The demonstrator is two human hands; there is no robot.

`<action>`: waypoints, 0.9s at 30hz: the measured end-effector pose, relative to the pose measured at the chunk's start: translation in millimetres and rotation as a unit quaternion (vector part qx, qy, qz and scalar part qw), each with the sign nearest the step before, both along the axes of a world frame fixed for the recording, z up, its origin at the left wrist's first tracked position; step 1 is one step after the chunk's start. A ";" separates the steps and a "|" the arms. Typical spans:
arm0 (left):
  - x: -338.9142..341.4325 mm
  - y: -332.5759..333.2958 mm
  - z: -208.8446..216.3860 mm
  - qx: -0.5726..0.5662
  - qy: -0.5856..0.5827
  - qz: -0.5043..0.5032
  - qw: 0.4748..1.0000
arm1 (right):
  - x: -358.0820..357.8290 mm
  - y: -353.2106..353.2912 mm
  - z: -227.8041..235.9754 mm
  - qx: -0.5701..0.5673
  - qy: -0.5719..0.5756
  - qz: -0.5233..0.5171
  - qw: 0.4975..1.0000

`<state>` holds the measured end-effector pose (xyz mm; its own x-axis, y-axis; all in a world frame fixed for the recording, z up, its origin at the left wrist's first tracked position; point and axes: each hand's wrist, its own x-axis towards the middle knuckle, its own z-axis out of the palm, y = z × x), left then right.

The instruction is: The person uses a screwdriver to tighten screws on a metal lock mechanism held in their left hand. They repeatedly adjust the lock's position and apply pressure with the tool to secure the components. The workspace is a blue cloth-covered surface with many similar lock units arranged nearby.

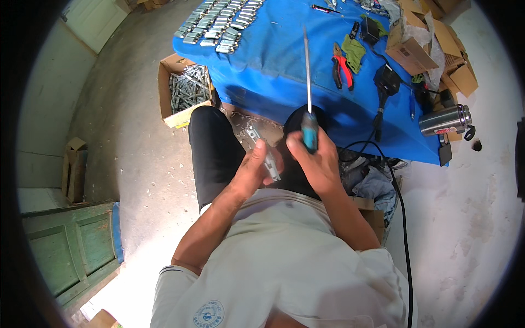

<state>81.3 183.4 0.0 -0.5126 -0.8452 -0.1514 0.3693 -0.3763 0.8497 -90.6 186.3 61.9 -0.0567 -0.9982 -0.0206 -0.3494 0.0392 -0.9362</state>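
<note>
My left hand [253,167] is closed around a narrow grey metal part [270,166], a channel-like piece with a notched upper end, held at a slant above my lap. Part of it is hidden behind the thumb and fingers. To its right, my right hand [319,163] grips the teal-and-black handle of what looks like a slim file [308,82]. The file's long thin blade points up and away over the table edge, apart from the metal part. Fingers of the right hand wrap round the handle, thumb toward the left.
Ahead stands a table with a blue cloth [268,60], bearing rows of metal parts [221,22], red-handled pliers [342,66], a green cloth [354,53] and black adapters [387,80]. A carton [164,95] of metal pieces sits at left. A steel flask [445,120] and black cable [403,218] are at right.
</note>
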 end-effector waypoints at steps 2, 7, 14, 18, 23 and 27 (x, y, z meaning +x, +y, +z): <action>2.0 -1.6 1.0 0.002 0.011 0.012 1.000 | -0.4 22.7 4.8 0.055 -0.086 0.014 0.995; -11.2 0.7 7.5 0.008 0.043 0.019 0.999 | 18.1 51.4 14.0 0.123 -0.269 -0.006 0.955; -10.4 2.9 20.8 -0.020 0.043 -0.014 0.999 | 13.9 48.3 22.4 0.112 -0.285 -0.012 0.952; -4.7 4.5 10.3 -0.034 -0.018 -0.012 0.999 | 2.7 51.4 7.3 -0.001 -0.133 -0.026 0.991; -1.5 13.8 9.4 0.039 0.001 0.001 0.999 | -13.0 47.1 14.5 -0.137 0.048 0.045 0.988; 7.3 11.4 4.6 0.057 0.027 -0.021 0.998 | -31.8 38.4 17.5 -0.161 0.087 0.095 0.979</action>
<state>88.6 194.7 4.7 -0.5570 -0.8018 -0.2166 0.3953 -0.4853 0.7799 -122.4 224.7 79.5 0.1557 -0.9445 0.2894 -0.4771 -0.3284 -0.8152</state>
